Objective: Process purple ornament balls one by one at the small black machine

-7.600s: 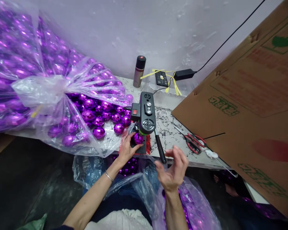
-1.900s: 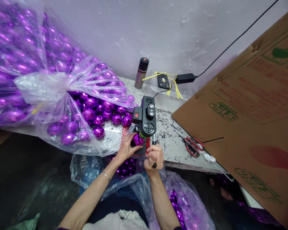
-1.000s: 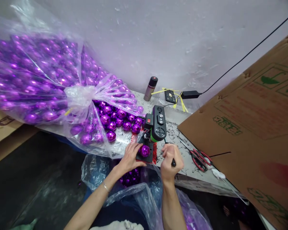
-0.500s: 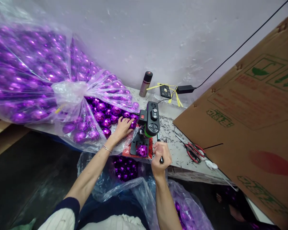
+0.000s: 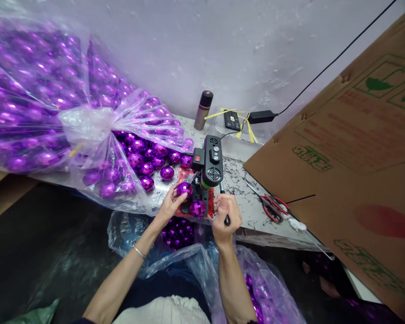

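Purple faceted ball is sitting in the fingertips of the left hand, which is pinching it closed just above the left edge of the black base plate of a small bench press. A second ball is lying on that plate, just right of the held one and nearly touching the left thumb. The right hand is wrapping tightly around the press's lever handle, whose black tip is poking out below the fist.

The press is standing near the front edge of the table, whose top is carrying a scatter of black shavings. Left of the press, loose purple balls are spilling from a big clear bag that is crowding the left hand's side. Below the table edge, under both hands, another plastic bag is holding more balls. Red-handled scissors are lying to the right of the right hand, beside a large leaning cardboard sheet. A spray can and a power adapter are standing at the wall behind.
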{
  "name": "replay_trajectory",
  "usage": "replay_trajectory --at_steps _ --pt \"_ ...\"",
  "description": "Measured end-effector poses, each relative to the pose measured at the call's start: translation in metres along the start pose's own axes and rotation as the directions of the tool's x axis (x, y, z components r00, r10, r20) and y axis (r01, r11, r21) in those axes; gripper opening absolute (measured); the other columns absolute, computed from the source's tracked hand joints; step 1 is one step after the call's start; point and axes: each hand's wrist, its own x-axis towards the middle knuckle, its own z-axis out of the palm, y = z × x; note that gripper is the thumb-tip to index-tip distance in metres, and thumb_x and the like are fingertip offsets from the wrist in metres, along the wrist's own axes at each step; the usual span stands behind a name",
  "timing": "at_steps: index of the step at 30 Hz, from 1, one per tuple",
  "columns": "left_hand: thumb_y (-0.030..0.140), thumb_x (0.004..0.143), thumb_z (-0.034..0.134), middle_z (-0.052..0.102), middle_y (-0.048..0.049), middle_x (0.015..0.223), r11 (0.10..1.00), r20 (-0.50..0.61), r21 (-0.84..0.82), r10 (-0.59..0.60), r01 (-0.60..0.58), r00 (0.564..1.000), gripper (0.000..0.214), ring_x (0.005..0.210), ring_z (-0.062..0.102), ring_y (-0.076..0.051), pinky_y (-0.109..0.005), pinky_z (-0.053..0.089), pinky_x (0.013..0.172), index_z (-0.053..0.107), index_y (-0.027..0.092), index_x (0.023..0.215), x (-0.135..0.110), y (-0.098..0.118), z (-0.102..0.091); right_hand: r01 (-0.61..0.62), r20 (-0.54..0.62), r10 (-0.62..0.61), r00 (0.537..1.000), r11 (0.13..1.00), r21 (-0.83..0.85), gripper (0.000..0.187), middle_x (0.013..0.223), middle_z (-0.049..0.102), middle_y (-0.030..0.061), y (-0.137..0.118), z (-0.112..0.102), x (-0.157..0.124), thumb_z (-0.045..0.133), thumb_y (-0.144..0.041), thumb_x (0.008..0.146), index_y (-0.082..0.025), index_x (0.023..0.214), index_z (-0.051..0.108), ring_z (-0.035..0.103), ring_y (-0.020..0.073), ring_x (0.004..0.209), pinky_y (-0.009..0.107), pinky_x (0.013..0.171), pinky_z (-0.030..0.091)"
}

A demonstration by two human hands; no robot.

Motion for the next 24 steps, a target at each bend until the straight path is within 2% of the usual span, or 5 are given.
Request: replay_trajectory --at_steps 5,10,15,20,24 --pt "0.05 0.074 0.086 0.072 -0.0097 0.129 0.992 0.009 -0.112 -0.06 0.061 0.998 0.071 0.121 0.068 -0.028 -0.039 0.058 0.101 0.063 0.021 0.134 0.004 -0.001 0.004 0.011 0.026 -0.01 1.0 1.0 -0.012 0.03 0.07 0.057 -0.0017 0.0 -0.002 0.002 0.044 -0.009 0.098 -0.022 0.072 0.05 0.058 0.013 0.067 0.028 0.061 0.043" --pt "0.051 0.076 0.084 0.075 -0.011 0.12 0.986 0.017 -0.13 -0.103 0.104 0.995 0.065 0.1 0.075 -0.023 -0.036 0.06 0.093 0.066 0.018 0.128 0.006 -0.001 0.001 0.008 0.032 -0.008 0.999 1.0 -0.01 0.029 0.071 0.057 -0.0015 -0.001 -0.002 0.002 0.045 -0.009 0.098 -0.022 0.072 0.05 0.057 0.0122 0.066 0.027 0.06 0.043" --pt "0.056 0.081 0.076 0.077 -0.011 0.114 0.979 0.004 0.206 0.005 -0.006 1.0 0.065 0.097 0.075 -0.025 -0.037 0.062 0.081 0.063 0.018 0.132 0.013 -0.009 0.003 0.024 0.032 -0.024 0.999 1.0 -0.011 0.029 0.07 0.057 -0.0016 -0.003 -0.003 0.004 0.045 -0.009 0.098 -0.023 0.073 0.049 0.057 0.0123 0.066 0.027 0.061 0.044" --pt "0.052 0.081 0.078 0.077 -0.0078 0.112 0.78 0.066 0.585 0.225 -0.221 0.972 0.065 0.1 0.073 -0.026 -0.041 0.058 0.093 0.062 0.02 0.136 0.011 -0.011 0.007 0.027 0.043 -0.026 0.999 1.0 -0.01 0.029 0.071 0.057 -0.0015 -0.002 -0.003 0.003 0.045 -0.009 0.098 -0.023 0.074 0.049 0.057 0.0124 0.067 0.027 0.061 0.043" --pt "0.052 0.085 0.074 0.076 -0.0062 0.101 0.708 0.117 0.658 0.241 -0.257 0.964 0.066 0.081 0.071 -0.022 -0.036 0.058 0.082 0.06 0.017 0.139 0.009 -0.009 0.005 0.033 0.048 -0.033 0.998 0.999 -0.008 0.028 0.071 0.057 -0.0013 -0.002 -0.004 0.003 0.045 -0.008 0.098 -0.023 0.074 0.05 0.058 0.0124 0.068 0.027 0.061 0.044"
